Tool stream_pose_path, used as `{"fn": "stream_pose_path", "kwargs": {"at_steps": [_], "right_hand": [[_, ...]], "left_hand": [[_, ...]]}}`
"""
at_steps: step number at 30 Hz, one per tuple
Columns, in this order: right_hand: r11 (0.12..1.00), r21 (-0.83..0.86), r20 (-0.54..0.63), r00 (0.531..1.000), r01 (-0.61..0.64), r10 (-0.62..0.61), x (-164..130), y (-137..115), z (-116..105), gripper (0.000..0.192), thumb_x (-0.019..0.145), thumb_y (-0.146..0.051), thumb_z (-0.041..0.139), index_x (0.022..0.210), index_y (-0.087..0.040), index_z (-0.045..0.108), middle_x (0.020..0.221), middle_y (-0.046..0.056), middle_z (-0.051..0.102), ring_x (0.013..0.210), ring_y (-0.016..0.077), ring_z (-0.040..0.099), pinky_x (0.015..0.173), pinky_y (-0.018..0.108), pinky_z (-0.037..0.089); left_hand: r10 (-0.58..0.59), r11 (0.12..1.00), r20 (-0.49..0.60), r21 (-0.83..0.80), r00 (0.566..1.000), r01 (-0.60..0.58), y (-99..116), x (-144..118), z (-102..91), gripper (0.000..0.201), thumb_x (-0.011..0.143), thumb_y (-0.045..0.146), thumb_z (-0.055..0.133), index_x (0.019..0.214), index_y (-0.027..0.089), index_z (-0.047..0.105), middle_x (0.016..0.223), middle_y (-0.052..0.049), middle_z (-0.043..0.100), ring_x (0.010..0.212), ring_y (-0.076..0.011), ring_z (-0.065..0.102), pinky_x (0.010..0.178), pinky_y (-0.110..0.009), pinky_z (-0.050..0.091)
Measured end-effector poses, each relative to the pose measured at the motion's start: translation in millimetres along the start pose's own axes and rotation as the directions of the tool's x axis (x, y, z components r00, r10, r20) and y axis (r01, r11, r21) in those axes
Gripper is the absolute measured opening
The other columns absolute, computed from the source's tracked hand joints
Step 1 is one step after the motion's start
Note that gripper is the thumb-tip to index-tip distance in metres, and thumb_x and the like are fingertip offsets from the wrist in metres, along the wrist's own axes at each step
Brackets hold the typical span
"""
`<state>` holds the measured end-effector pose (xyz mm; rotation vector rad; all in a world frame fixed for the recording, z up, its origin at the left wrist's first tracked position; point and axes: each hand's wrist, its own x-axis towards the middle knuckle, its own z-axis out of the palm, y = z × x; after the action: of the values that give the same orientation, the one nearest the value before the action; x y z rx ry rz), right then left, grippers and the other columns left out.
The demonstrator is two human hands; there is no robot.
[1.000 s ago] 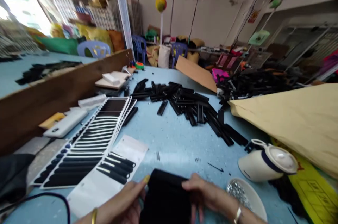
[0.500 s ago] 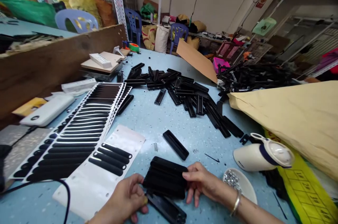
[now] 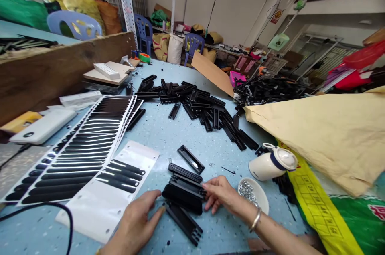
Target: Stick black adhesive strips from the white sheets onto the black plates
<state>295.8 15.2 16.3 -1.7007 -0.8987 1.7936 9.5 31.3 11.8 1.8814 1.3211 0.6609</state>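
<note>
Several long black plastic pieces lie close together in front of me: a dotted strip (image 3: 185, 173), a channelled piece (image 3: 188, 187) and a smooth rounded piece (image 3: 182, 199). One more slotted black piece (image 3: 185, 223) lies at a slant below them. My left hand (image 3: 135, 219) is at their left ends, thumb and forefinger apart, with nothing held between them. My right hand (image 3: 221, 195), with a bangle on the wrist, has its fingers closed at the right end of the channelled piece. A separate black channel piece (image 3: 191, 159) lies just beyond the group.
A white sheet (image 3: 90, 215) with black stickers and larger sticker sheets (image 3: 81, 146) lie at left. A heap of black pieces (image 3: 195, 102) is farther back. At right stand a bowl (image 3: 263, 199) of small metal parts, a lying white cup (image 3: 267, 164) and a paper sack (image 3: 315, 126).
The stacked black pieces that both hands held have spread apart, showing the dotted strip. My left fingers have opened. The view has shifted to the right.
</note>
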Motion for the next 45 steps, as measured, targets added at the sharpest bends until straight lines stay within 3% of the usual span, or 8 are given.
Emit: {"fn": "stream_pose_path", "kwargs": {"at_steps": [4,12,16,23,28,33,38,45], "right_hand": [[0.986,0.026,-0.134,0.978,0.167,-0.162,-11.1,15.6,6.4,0.080,0.047,-0.046,0.088,0.111,-0.013,0.053,0.075,-0.003,0.059,0.060,0.0154,0.065,0.046,0.023,0.051],[0.947,-0.179,-0.170,0.940,0.265,-0.296,-2.6,24.0,29.9,0.042,0.077,-0.058,0.061,0.079,-0.016,0.064,0.053,-0.003,0.055,0.041,0.0123,0.052,0.041,0.024,0.037],[0.896,-0.324,-0.193,0.906,0.304,-0.377,6.3,13.0,31.1,0.044,0.082,-0.046,0.059,0.048,-0.020,0.050,0.042,-0.003,0.045,0.037,0.0102,0.042,0.041,0.024,0.030],[0.822,-0.493,-0.321,0.818,0.286,-0.477,-12.5,19.4,20.6,0.022,0.078,-0.038,0.065,0.074,-0.016,0.068,0.054,-0.001,0.052,0.051,0.0149,0.049,0.051,0.027,0.037],[0.527,-0.760,-0.170,0.667,0.381,-0.726,-55.7,72.8,35.9,0.041,0.059,-0.031,0.086,0.093,-0.019,0.066,0.085,0.006,0.065,0.075,0.0233,0.062,0.068,0.033,0.051],[0.342,-0.812,-0.127,0.430,0.472,-0.894,-48.5,96.9,56.1,0.023,0.086,-0.028,0.061,0.108,-0.021,0.063,0.095,0.010,0.067,0.084,0.0251,0.064,0.074,0.036,0.055],[0.467,-0.773,-0.171,0.568,0.429,-0.805,-30.9,70.3,55.2,0.025,0.093,-0.026,0.047,0.082,-0.018,0.068,0.069,0.006,0.065,0.063,0.0182,0.061,0.060,0.028,0.047],[0.577,-0.747,-0.318,0.584,0.331,-0.747,-16.6,62.6,41.7,0.031,0.085,-0.040,0.061,0.082,-0.011,0.072,0.061,0.006,0.064,0.053,0.0155,0.055,0.053,0.026,0.039]], "left_hand": [[0.127,0.988,0.067,0.079,0.990,-0.132,-0.5,20.0,-7.7,0.038,0.075,0.027,0.061,0.113,0.026,0.066,0.113,-0.006,0.074,0.099,-0.0260,0.070,0.083,-0.037,0.056],[0.101,0.985,0.337,0.098,0.936,-0.141,15.2,42.9,-7.8,0.023,0.070,0.019,0.057,0.088,0.021,0.072,0.077,-0.001,0.075,0.068,-0.0193,0.067,0.062,-0.028,0.051],[0.136,0.978,0.273,0.114,0.952,-0.173,5.1,41.9,-8.0,0.028,0.083,0.033,0.053,0.101,0.021,0.071,0.078,-0.002,0.076,0.065,-0.0188,0.068,0.062,-0.028,0.052],[0.162,0.964,0.080,0.199,0.983,-0.176,-7.9,45.4,-2.0,0.030,0.086,0.042,0.054,0.098,0.018,0.068,0.074,-0.006,0.072,0.065,-0.0221,0.067,0.063,-0.032,0.052],[0.372,0.910,0.075,0.164,0.925,-0.380,-16.2,14.4,-3.2,0.028,0.079,0.036,0.068,0.103,0.023,0.065,0.090,-0.005,0.073,0.080,-0.0230,0.068,0.071,-0.032,0.054],[0.397,0.903,0.225,0.081,0.890,-0.423,-17.9,0.7,0.5,0.028,0.080,0.013,0.051,0.100,0.025,0.067,0.092,-0.004,0.071,0.087,-0.0216,0.067,0.077,-0.033,0.053],[0.155,0.967,0.271,0.157,0.950,-0.202,-7.1,13.6,-8.7,0.023,0.084,0.030,0.050,0.090,0.021,0.070,0.070,-0.002,0.069,0.063,-0.0190,0.064,0.060,-0.028,0.047],[-0.021,0.970,0.170,0.243,0.985,-0.021,7.2,31.0,-13.8,0.045,0.083,0.048,0.049,0.105,0.014,0.067,0.069,-0.005,0.069,0.063,-0.0216,0.063,0.062,-0.030,0.043]]}}
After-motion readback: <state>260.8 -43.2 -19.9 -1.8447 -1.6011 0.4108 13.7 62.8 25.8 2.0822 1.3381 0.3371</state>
